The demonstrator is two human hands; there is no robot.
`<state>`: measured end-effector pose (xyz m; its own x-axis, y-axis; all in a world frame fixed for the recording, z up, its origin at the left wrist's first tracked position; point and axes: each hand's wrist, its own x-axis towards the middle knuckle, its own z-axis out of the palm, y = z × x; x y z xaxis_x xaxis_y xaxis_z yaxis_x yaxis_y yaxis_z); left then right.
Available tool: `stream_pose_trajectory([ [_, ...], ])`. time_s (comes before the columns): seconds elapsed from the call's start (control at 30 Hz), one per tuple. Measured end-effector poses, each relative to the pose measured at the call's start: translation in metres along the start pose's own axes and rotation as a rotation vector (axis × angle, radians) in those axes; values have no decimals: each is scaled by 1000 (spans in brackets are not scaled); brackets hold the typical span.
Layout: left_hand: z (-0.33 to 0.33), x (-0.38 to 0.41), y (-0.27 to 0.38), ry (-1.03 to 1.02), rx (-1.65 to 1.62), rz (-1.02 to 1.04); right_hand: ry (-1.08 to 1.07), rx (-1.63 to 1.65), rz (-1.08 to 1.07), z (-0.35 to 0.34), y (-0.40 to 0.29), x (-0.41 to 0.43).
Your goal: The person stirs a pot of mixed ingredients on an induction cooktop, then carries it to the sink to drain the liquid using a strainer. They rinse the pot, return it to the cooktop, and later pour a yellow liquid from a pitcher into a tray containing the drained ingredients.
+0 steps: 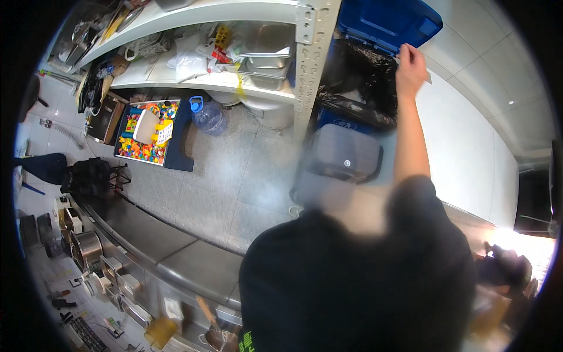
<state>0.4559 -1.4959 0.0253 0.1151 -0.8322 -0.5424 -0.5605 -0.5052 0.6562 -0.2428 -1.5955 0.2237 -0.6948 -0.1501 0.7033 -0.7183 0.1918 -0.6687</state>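
A blue wheeled-type bin lid (391, 20) stands raised above a bin lined with a black plastic bag (365, 75). My right hand (411, 68) reaches up to the lid's lower right corner, its fingers closed on the edge there. The bag is draped over the bin's rim, and inside it is mostly dark. Just below stands a smaller grey lidded bin (345, 149), its lid down. My left hand is out of view; a blurred skin-toned patch lies between the black shirt's shoulders.
At left, metal shelving (310, 66) holds steel pans (266, 66) and plastic bags (191, 61). Beneath are a water jug (210, 118) and a container of colourful toy bricks (127, 152). A steel counter (193, 268) runs along the lower left. A white surface (462, 145) lies at right; another person (506, 268) is at lower right.
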Motion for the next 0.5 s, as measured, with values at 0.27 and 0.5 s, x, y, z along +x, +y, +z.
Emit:
stream_pose_trajectory([
  [0.27, 22, -5, 23, -97, 105, -16, -543, -372, 310, 21, 194, -52],
  [0.5, 18, -35, -22, -39, 64, -106, -807, -71, 585, 32, 168, -243],
])
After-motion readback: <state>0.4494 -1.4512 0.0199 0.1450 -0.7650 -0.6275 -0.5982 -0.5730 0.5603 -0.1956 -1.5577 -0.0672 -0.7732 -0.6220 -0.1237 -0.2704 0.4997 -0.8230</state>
